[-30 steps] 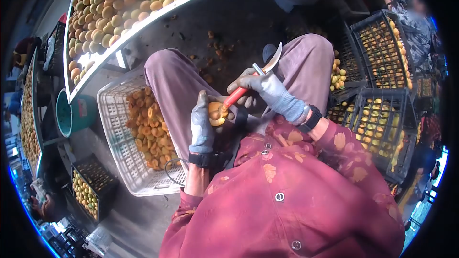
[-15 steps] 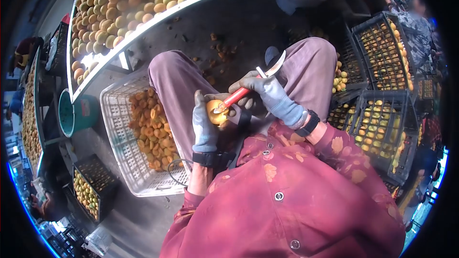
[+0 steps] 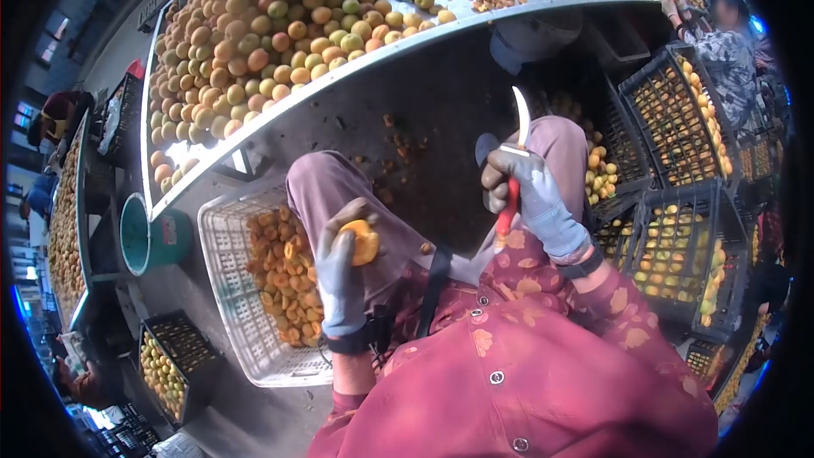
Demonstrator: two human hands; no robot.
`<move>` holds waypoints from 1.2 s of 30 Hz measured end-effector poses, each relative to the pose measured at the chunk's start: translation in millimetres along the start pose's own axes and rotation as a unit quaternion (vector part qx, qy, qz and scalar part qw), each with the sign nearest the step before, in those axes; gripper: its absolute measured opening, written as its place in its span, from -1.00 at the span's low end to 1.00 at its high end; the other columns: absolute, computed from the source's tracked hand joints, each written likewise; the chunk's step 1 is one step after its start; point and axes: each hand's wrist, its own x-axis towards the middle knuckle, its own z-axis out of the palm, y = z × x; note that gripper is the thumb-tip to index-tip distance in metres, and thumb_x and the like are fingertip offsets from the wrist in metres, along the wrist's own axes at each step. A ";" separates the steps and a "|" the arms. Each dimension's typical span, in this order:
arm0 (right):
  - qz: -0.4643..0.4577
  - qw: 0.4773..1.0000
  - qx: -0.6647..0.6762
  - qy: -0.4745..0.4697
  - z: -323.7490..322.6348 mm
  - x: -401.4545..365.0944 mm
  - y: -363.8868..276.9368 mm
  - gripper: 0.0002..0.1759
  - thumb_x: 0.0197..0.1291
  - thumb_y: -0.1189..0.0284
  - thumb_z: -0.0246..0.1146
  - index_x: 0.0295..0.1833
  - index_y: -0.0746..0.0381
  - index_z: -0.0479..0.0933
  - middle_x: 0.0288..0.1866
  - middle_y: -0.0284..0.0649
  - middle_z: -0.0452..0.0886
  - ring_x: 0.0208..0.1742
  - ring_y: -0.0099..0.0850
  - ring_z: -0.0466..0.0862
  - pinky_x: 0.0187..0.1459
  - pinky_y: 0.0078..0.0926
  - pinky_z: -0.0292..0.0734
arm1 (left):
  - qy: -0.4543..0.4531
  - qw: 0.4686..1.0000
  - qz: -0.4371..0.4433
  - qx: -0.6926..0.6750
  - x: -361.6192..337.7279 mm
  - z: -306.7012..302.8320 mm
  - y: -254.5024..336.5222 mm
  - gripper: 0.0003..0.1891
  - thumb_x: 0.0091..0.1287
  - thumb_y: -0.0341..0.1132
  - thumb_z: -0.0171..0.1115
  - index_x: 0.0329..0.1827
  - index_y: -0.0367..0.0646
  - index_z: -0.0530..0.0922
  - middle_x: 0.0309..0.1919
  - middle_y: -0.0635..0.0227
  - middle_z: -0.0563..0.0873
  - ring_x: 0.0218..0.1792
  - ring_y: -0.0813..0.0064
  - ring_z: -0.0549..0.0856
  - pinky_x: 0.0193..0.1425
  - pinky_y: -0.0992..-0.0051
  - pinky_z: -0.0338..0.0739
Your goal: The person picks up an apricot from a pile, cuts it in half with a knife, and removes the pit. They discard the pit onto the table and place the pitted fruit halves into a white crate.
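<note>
Curling around an apricot [image 3: 365,242], your left grip [image 3: 339,276] sits just beside the white crate [image 3: 219,263]; your right grip [image 3: 532,199] is clenched on the red-handled knife [image 3: 506,219], blade pointing upward.

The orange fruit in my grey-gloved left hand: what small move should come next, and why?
Probably swing the left hand a little leftward and let the orange fruit drop into the white plastic basket. The fruit is held over the thigh, just beside that basket, which already holds cut orange pieces, while the right hand holds the red-handled knife clear, blade pointing up.
</note>
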 end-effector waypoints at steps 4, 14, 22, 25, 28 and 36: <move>0.000 0.996 0.033 0.087 -37.9 3.7 -4.0 -0.74 0.41 0.30 0.11 -0.25 0.27 0.50 -0.46 -0.33 0.54 -0.59 -0.62 0.46 -0.49 -0.64 0.47 | 0.166 0.977 0.085 0.103 15.2 -89.4 17.8 -0.55 0.43 -0.27 0.02 0.30 -0.33 0.45 0.11 0.14 0.61 0.01 0.40 0.65 0.02 0.48 0.60; 0.040 0.971 0.125 0.197 -117.2 13.8 -7.5 -0.79 0.28 0.30 0.24 -0.30 0.20 0.50 -0.62 -0.35 0.42 -0.72 -0.53 0.35 -0.63 -0.54 0.32 | 0.299 0.868 0.007 0.398 34.5 -171.9 12.3 -0.55 0.41 -0.28 0.16 0.32 -0.24 0.50 0.13 0.13 0.68 0.12 0.41 0.63 0.20 0.44 0.48; 0.055 0.973 0.094 0.203 -115.1 15.0 -8.9 -0.70 0.27 0.31 0.21 -0.45 0.26 0.43 -0.67 -0.36 0.35 -0.79 -0.55 0.27 -0.70 -0.54 0.23 | 0.139 0.842 0.146 0.501 129.1 -73.3 87.8 -0.71 0.43 -0.43 0.08 0.16 -0.25 0.60 0.07 0.19 0.70 0.08 0.42 0.67 0.18 0.43 0.53; 0.074 0.973 0.073 0.206 -117.2 16.6 -10.7 -0.71 0.27 0.34 0.17 -0.47 0.27 0.41 -0.69 -0.36 0.32 -0.81 -0.56 0.25 -0.71 -0.55 0.21 | 0.070 0.608 0.320 0.723 194.1 -104.1 93.5 -0.75 0.38 -0.46 0.10 0.07 -0.15 0.62 0.10 0.22 0.68 0.09 0.26 0.67 0.12 0.37 0.59; 0.092 0.967 0.045 0.234 -100.9 20.0 -24.1 -0.75 0.19 0.41 0.11 -0.50 0.30 0.41 -0.71 -0.36 0.30 -0.81 -0.58 0.23 -0.73 -0.58 0.17 | 0.109 0.661 0.274 0.690 251.2 -109.5 108.3 -0.75 0.39 -0.31 0.11 0.07 -0.07 0.62 0.14 0.35 0.67 0.06 0.27 0.68 0.14 0.40 0.58; 0.121 0.960 0.037 0.251 -99.9 28.1 -28.4 -0.77 0.17 0.43 0.10 -0.49 0.31 0.41 -0.67 -0.31 0.34 -0.80 -0.59 0.21 -0.74 -0.59 0.14 | 0.235 0.683 0.145 0.676 371.1 -90.4 139.3 -0.33 0.27 0.05 0.22 0.38 -0.15 0.44 0.25 -0.02 0.56 0.29 0.09 0.52 0.38 0.29 0.36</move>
